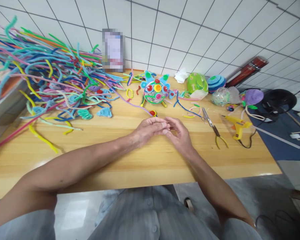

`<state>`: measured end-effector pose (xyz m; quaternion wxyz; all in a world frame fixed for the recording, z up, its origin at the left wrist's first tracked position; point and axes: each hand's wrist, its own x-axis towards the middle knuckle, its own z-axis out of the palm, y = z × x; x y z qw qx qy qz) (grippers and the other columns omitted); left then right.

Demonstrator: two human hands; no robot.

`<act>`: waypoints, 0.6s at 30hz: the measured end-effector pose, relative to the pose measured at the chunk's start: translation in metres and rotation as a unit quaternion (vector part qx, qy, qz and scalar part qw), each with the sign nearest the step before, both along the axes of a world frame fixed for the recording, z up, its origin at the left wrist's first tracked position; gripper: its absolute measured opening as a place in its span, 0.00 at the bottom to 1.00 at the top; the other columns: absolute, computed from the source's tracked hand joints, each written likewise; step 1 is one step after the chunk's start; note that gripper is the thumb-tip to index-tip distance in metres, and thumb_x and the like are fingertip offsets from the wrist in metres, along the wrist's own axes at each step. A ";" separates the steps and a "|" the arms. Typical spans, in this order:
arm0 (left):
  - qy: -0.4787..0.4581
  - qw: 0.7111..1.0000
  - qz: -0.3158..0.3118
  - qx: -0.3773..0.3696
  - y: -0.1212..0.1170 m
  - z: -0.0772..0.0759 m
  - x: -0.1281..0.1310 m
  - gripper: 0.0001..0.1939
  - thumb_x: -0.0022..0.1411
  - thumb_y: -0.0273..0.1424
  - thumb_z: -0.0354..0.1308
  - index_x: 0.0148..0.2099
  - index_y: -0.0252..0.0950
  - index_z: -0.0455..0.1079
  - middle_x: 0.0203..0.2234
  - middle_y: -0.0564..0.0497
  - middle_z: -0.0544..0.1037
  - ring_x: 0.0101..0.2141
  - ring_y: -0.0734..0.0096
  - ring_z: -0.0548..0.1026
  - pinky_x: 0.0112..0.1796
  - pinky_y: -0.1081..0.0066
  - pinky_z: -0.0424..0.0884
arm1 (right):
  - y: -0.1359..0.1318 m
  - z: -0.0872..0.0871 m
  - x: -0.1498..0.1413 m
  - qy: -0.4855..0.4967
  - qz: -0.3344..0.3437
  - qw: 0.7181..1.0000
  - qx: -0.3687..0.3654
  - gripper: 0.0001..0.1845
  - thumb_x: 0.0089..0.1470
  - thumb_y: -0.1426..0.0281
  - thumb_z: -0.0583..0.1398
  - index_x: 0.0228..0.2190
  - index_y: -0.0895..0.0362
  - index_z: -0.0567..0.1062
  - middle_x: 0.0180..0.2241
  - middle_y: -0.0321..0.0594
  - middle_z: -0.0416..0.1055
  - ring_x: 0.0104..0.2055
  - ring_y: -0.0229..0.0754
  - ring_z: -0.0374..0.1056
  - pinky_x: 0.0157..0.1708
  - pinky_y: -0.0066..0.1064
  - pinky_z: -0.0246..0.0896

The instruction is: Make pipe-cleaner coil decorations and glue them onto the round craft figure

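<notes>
My left hand [150, 128] and my right hand [178, 132] meet fingertip to fingertip above the front of the table. Both are closed in a pinch. Whatever lies between the fingers is too small or hidden to make out. Just beyond my left hand sits a small red and yellow coil [153, 113]. A thin purple pipe cleaner [133, 102] runs up to it; I cannot tell whether they join. Farther back stands a round pipe-cleaner figure [155, 93] with red, yellow and pink coils, blue points on top and yellow-tipped legs.
A big heap of coloured pipe cleaners [62, 73] covers the left. Scissors [207, 116], pliers [220, 136] and a yellow glue gun [238, 126] lie to the right. Behind are a green wrapped ball [197, 83], a red cylinder [250, 70] and a propped phone [113, 50].
</notes>
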<state>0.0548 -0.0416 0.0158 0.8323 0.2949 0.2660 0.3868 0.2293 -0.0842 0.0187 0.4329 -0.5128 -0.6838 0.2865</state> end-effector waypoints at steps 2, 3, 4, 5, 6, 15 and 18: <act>0.021 1.000 0.001 0.013 0.001 0.000 0.000 0.21 0.48 0.39 0.79 0.37 0.30 0.77 0.30 0.47 0.84 0.32 0.72 0.82 0.39 0.71 0.77 | -0.001 0.002 -0.002 -0.015 0.004 1.000 0.021 0.23 0.59 0.62 0.66 0.56 0.47 0.74 0.53 0.44 0.74 0.51 0.48 0.73 0.49 0.41 0.72; 0.032 0.999 0.003 0.016 0.001 -0.001 0.000 0.21 0.50 0.41 0.78 0.37 0.30 0.76 0.29 0.47 0.84 0.30 0.72 0.81 0.37 0.71 0.77 | -0.001 0.002 -0.004 -0.020 0.006 0.999 0.027 0.23 0.59 0.63 0.66 0.56 0.47 0.74 0.53 0.44 0.74 0.50 0.48 0.73 0.49 0.42 0.72; 0.040 0.999 0.006 0.014 0.002 -0.001 0.000 0.22 0.52 0.42 0.76 0.37 0.30 0.75 0.27 0.48 0.83 0.28 0.72 0.81 0.36 0.71 0.77 | -0.002 0.002 -0.005 -0.025 0.009 0.999 0.029 0.23 0.59 0.63 0.66 0.56 0.46 0.74 0.52 0.44 0.75 0.50 0.48 0.73 0.49 0.42 0.72; 0.045 0.999 0.011 0.009 0.002 -0.002 0.000 0.22 0.54 0.44 0.75 0.38 0.31 0.75 0.26 0.48 0.83 0.27 0.72 0.80 0.34 0.72 0.77 | -0.002 0.002 -0.006 -0.029 0.010 0.999 0.030 0.23 0.59 0.63 0.66 0.56 0.47 0.74 0.51 0.44 0.75 0.50 0.48 0.73 0.48 0.42 0.72; 0.046 0.999 0.014 0.002 0.002 -0.002 0.000 0.22 0.56 0.45 0.74 0.38 0.31 0.74 0.26 0.48 0.83 0.27 0.72 0.80 0.34 0.72 0.77 | -0.002 0.002 -0.007 -0.033 0.012 0.999 0.030 0.23 0.60 0.63 0.66 0.56 0.47 0.74 0.51 0.44 0.75 0.49 0.48 0.73 0.48 0.42 0.72; 0.041 0.999 -0.007 -0.024 -0.010 0.003 0.001 0.26 0.50 0.46 0.77 0.39 0.30 0.77 0.31 0.48 0.83 0.30 0.73 0.81 0.37 0.73 0.78 | 0.000 0.005 -0.015 -0.056 -0.015 0.997 0.059 0.10 0.64 0.63 0.61 0.44 0.47 0.82 0.44 0.41 0.81 0.46 0.47 0.76 0.50 0.42 0.71; 0.036 0.999 -0.004 -0.034 -0.015 0.006 0.001 0.24 0.50 0.45 0.77 0.39 0.31 0.78 0.32 0.46 0.84 0.31 0.71 0.82 0.38 0.72 0.78 | -0.002 0.005 -0.014 -0.045 -0.048 0.995 0.077 0.11 0.66 0.65 0.59 0.42 0.46 0.83 0.42 0.39 0.82 0.44 0.46 0.77 0.49 0.42 0.71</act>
